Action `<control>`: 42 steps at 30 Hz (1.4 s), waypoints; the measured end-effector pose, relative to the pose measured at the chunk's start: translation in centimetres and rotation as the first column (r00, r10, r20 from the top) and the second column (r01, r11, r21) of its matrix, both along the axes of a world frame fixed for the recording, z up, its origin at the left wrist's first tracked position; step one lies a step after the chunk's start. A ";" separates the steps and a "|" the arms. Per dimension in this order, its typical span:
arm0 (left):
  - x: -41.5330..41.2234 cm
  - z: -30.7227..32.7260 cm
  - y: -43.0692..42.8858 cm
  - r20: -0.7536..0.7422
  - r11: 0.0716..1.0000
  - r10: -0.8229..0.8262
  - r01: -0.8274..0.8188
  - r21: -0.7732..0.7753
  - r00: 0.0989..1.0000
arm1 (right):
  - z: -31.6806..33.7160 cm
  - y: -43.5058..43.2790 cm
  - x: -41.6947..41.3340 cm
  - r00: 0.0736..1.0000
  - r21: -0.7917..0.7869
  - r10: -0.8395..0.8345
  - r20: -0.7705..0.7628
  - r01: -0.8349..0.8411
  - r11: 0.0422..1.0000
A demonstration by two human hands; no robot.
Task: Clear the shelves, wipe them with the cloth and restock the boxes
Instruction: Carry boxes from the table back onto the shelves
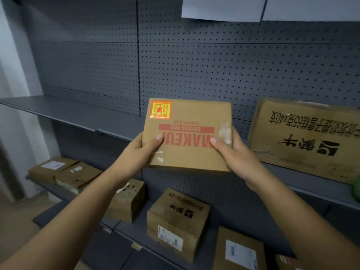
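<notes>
Head view, hands (136, 154) (236, 154) grasping makeup box (189, 152), large carton (305, 137) just right, boxes (177, 221) below

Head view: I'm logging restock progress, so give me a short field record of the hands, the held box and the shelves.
held item: MAKEUP box, print upside down
left hand: grips the box's left edge
right hand: grips the box's right edge
middle shelf: large carton at its right
lower shelf: several smaller cartons
box resting on shelf: cannot tell

Held box (187, 137) left of shelf's (78, 112) big box (305, 139).
</notes>
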State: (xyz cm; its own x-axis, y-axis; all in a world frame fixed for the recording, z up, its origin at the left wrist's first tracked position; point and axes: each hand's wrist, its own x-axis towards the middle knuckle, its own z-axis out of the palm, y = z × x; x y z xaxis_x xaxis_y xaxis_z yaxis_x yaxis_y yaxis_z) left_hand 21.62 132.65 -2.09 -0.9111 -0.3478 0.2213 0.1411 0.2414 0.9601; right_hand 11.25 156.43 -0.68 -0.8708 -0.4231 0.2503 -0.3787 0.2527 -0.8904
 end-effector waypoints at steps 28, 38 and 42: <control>-20.6 5.1 -2.9 0.295 0.987 -0.115 0.142 -0.072 0.948 | 2.7 -2.1 -15.0 0.896 -0.042 -0.303 0.325 0.334 0.942; -24.1 4.5 -2.9 0.304 0.960 -0.240 0.273 -0.069 0.922 | 2.7 -2.8 -17.0 0.810 -0.126 -0.454 0.371 0.528 0.840; -24.7 3.5 -3.1 0.241 0.944 -0.278 0.311 -0.112 0.930 | 2.6 -3.1 -17.3 0.789 -0.131 -0.526 0.317 0.586 0.800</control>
State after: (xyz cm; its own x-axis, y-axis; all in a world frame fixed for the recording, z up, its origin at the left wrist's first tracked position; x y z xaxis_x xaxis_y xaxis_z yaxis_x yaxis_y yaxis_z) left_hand -3.09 129.56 1.42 -0.9988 -0.0357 0.0332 0.0181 0.3607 0.9325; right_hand -6.01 153.35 1.92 -0.9812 0.1922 0.0144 0.0137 0.1439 -0.9895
